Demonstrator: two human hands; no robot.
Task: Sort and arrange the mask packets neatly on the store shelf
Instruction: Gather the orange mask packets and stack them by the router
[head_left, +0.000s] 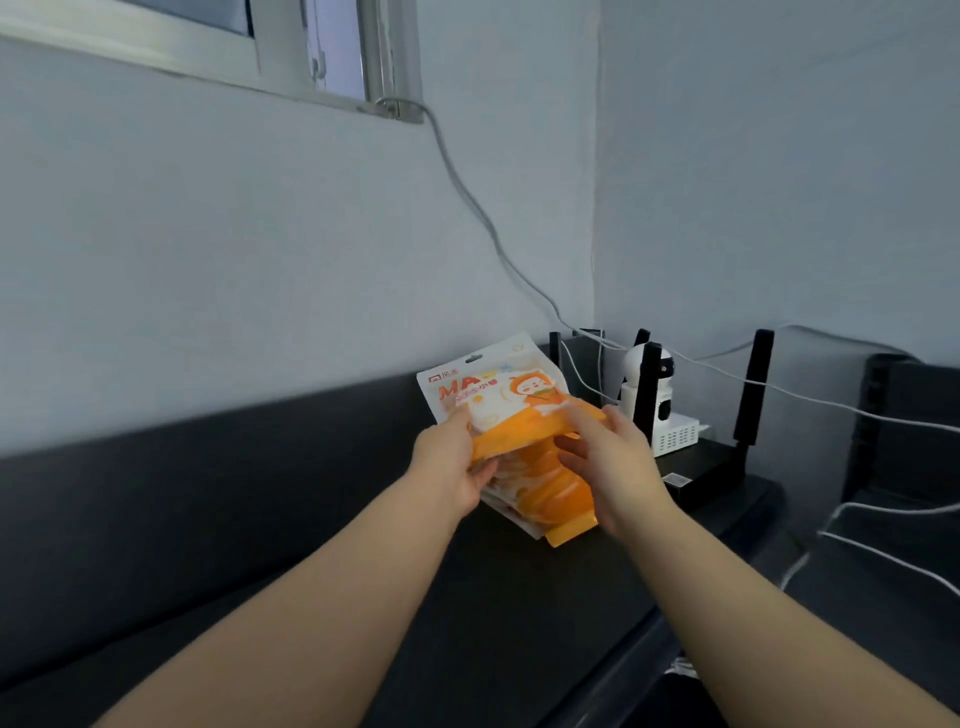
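A bunch of orange-and-white mask packets (524, 447) with a cartoon figure is held above the black shelf top (311, 545), fanned and tilted. My left hand (457, 462) grips the left edge of the bunch, thumb on top and fingers underneath. From the right side, my right hand (608, 462) holds the packets, with fingers curled onto an orange edge. One packet stands up at the back and shows its printed front; the lower ones point toward me.
To the right stand a white camera (636, 384), a white vented box (675, 436) and a black router (727, 462) with upright antennas. White cables (519, 270) run down the wall and across the right. A window frame (218, 52) is above.
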